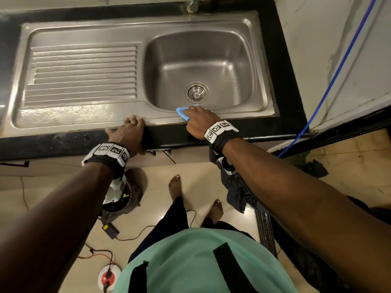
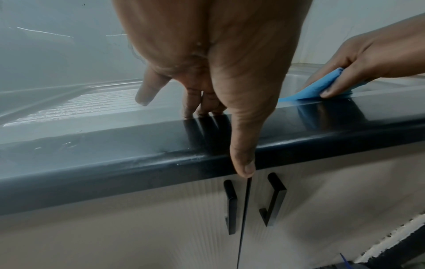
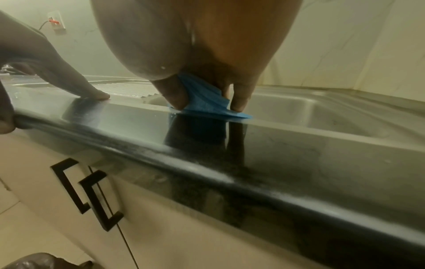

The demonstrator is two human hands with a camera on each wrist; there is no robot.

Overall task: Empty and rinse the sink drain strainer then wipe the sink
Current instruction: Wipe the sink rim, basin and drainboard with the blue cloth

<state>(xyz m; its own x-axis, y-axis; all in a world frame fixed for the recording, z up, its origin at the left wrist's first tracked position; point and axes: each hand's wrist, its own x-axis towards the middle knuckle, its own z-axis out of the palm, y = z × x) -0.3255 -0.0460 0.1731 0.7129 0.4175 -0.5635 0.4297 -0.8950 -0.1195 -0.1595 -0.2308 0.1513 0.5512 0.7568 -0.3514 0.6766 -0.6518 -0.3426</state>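
A steel sink point(image 1: 262, 60) with a ribbed drainboard point(image 1: 82, 75) is set in a black counter point(image 1: 169, 134). The round strainer point(image 1: 196, 93) sits in the drain of the basin. My right hand point(image 1: 198, 119) grips a folded blue cloth point(image 1: 182, 113) and presses it on the sink's front rim; the cloth point(image 3: 204, 102) shows between thumb and fingers in the right wrist view and the cloth point(image 2: 322, 87) also appears in the left wrist view. My left hand point(image 1: 131, 130) rests on the counter's front edge, fingers point(image 2: 202, 103) straight on the rim, thumb over the edge, holding nothing.
A tap point(image 1: 192, 5) stands behind the basin. A blue hose point(image 1: 330, 81) runs down the right wall. Below the counter are cabinet doors with black handles point(image 2: 230, 203). On the floor lie a bagged bin point(image 1: 120, 199), cables, a power socket point(image 1: 109, 278) and my bare feet.
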